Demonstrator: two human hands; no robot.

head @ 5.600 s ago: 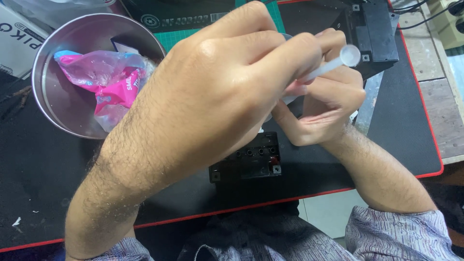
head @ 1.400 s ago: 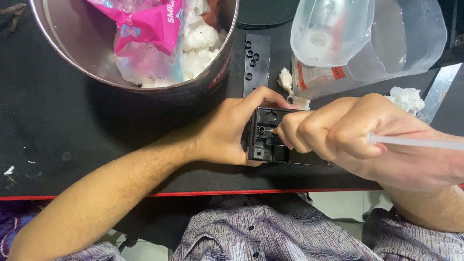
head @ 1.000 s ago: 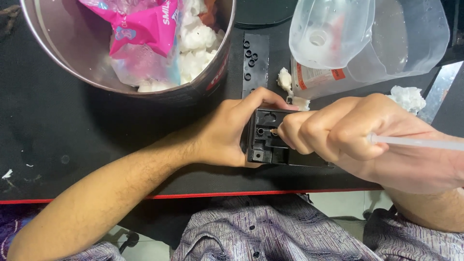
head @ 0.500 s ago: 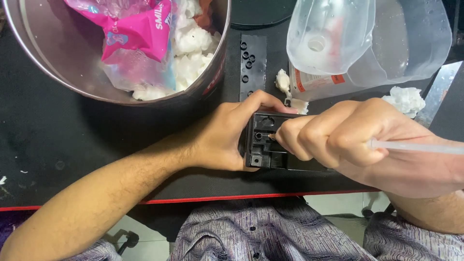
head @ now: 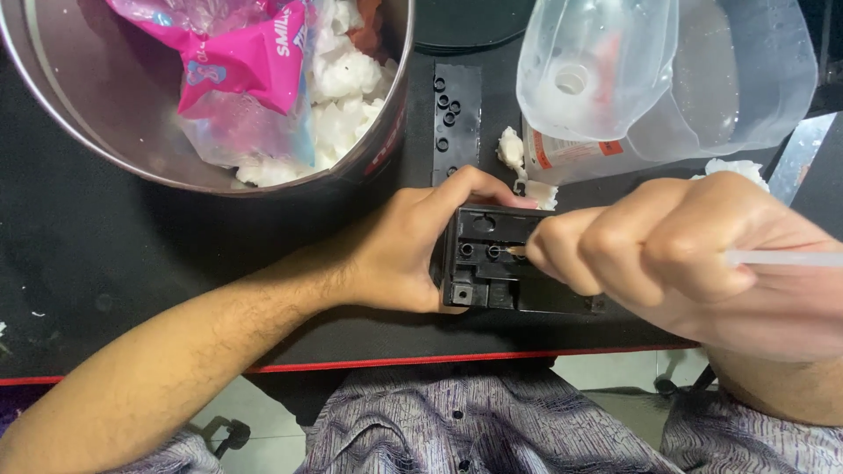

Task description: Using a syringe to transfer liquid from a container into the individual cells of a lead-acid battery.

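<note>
**Even overhead light, close parts soft**

Bright, diffuse light from above. Mild glare on the metal bowl (head: pixel 105 132) rim and clear plastic jug (head: pixel 702 79). Soft shadow under the left hand (head: pixel 413 250) on the dark surface (head: pixel 114 263). Right hand (head: pixel 694 254) near the lens, slightly blurred. No obvious edge distortion.

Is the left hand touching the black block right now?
Touching. The head view shows the left hand wrapped around the end of the black block, thumb along its top edge, no gap.
</note>
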